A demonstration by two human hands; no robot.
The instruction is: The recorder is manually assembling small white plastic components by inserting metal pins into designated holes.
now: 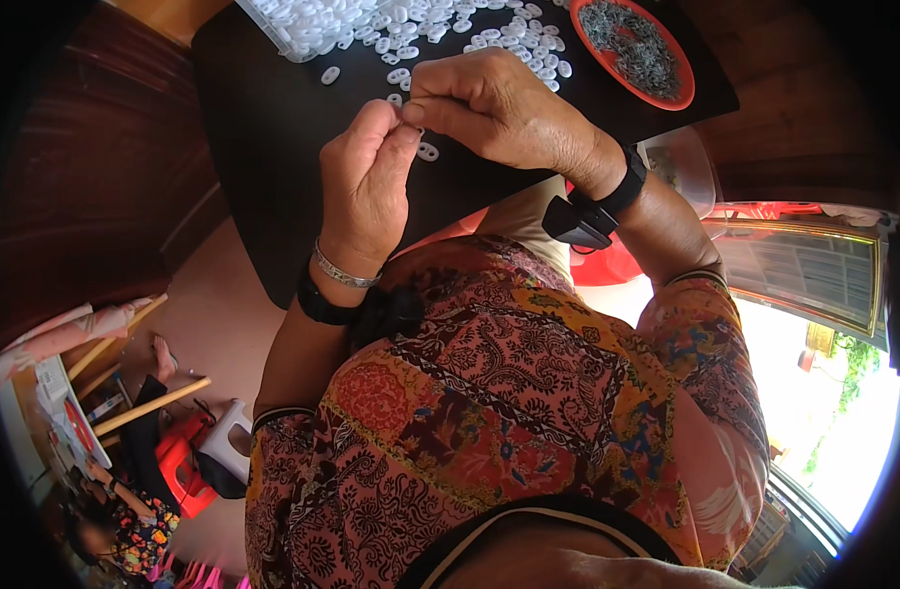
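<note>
My left hand (364, 187) and my right hand (514, 110) meet above a black table (273, 147), both with fingers pinched together, fingertip to fingertip. Whatever sits in the two pinches is small and mostly covered by the fingers; only a whitish bit shows. Just below the fingertips, a white oval plastic piece (427, 152) with two holes lies on the tabletop. Many more loose white ovals (514, 41) are spread beyond my hands, some partly hidden behind the right one.
A clear container (295, 51) heaped with white ovals stands at the table's far left. An orange-red dish (687, 90) of small grey metal parts is at the far right. Another person (140, 525) is at lower left, near a red stool (183, 471).
</note>
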